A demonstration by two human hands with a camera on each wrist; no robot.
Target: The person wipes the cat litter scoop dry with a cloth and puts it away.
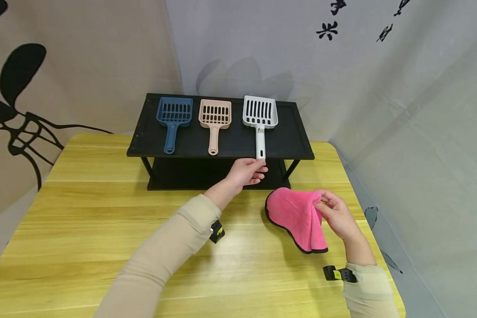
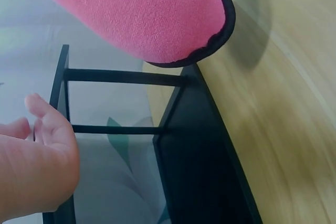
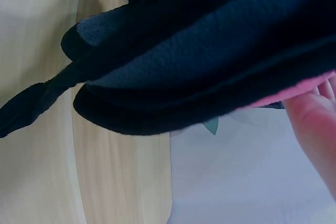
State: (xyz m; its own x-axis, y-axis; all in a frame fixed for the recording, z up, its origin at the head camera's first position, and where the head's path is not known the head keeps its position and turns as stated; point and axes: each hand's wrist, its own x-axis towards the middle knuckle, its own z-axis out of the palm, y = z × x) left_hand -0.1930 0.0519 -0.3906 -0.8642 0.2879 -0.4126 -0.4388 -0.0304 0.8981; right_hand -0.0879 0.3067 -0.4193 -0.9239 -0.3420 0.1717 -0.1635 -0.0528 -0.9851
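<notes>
A white litter scoop (image 1: 260,139) lies on the right part of a black two-tier rack (image 1: 234,148), its handle reaching the front edge. My left hand (image 1: 244,173) pinches the tip of that handle; in the left wrist view the scoop is hidden behind the hand (image 2: 39,163). Lower right, my right hand (image 1: 338,215) grips a gathered edge of a pink cloth (image 1: 288,207) with black trim, holding it above the table. The right wrist view shows the cloth's dark grey underside (image 3: 210,56), hanging in folds.
To the left on the rack's top lie a blue litter scoop (image 1: 174,115) and a beige-pink litter scoop (image 1: 214,117), handles toward me. The rack stands at the back of a wooden table (image 1: 103,212). A printed fabric backdrop (image 1: 115,66) hangs behind and at the right.
</notes>
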